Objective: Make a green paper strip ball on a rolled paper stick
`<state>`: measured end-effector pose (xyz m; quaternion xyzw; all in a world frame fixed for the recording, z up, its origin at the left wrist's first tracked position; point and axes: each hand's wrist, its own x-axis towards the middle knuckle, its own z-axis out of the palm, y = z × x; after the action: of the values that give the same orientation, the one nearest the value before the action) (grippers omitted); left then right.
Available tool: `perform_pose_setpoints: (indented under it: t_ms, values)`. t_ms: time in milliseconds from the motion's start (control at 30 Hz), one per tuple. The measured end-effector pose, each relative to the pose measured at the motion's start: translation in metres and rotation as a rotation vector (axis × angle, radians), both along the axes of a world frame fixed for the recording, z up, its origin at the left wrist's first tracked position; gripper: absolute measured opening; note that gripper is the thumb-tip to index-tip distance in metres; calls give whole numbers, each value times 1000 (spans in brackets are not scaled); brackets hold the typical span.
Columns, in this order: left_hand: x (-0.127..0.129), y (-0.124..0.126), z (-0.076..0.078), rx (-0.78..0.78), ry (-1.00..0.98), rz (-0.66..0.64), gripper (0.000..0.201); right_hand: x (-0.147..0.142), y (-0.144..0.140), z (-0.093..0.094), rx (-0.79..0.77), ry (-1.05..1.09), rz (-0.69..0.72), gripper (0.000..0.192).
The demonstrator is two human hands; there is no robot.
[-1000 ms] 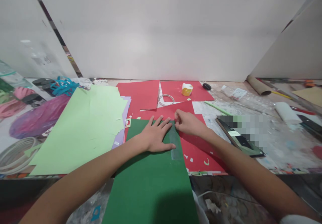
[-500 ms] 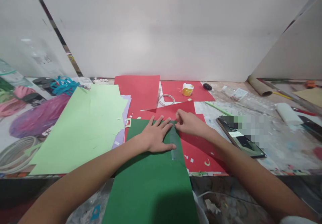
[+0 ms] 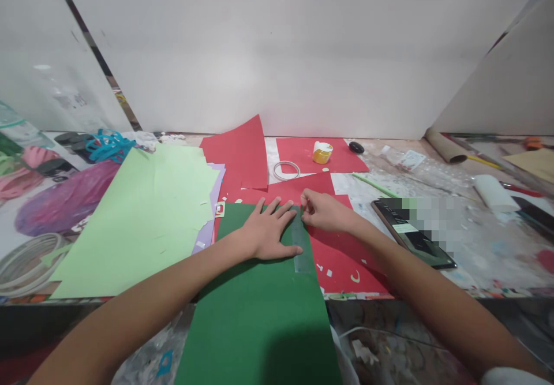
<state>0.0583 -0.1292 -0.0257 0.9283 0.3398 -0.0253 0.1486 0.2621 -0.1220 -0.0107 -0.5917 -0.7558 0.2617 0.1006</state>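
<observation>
A ruler [image 3: 300, 246] lies on the near sheet [image 3: 259, 316], between both hands; a tape ring [image 3: 286, 171] lies behind, a tablet [image 3: 411, 235] right.

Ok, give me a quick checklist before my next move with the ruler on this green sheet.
1. Left hand flat on the dark green sheet, pinning it: ok.
2. Clear ruler lying along the sheet's right edge: ok, though exact alignment cannot be told.
3. Right hand at the ruler's far end, fingers pinched there: ok; whether it holds a pencil or blade: cannot tell.
4. Sheet fully supported: not ok, its near part overhangs the table edge.
5. Red paper under the ruler's side strewn with small scraps: not ok.
6. Tape ring and yellow pot away from the hands: ok.
</observation>
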Motion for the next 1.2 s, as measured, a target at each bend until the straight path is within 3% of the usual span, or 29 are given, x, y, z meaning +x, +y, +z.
perform_pose_setpoints:
  t_ms: [367,833,1067,1200]
  values:
    - [-1,1,-5,16,-19,-6,96,4,-2,1,-58,5,41,27]
    - [-1,0,-4,-2,-22,2,97,1,-6,-1,-9,44,56,26]
    - [-2,0,-4,11,-20,-1,97,4,-10,3,-95,6,72,32]
    - [-1,1,-6,13,-23,-7,97,3,-11,1,-63,-32,61,31]
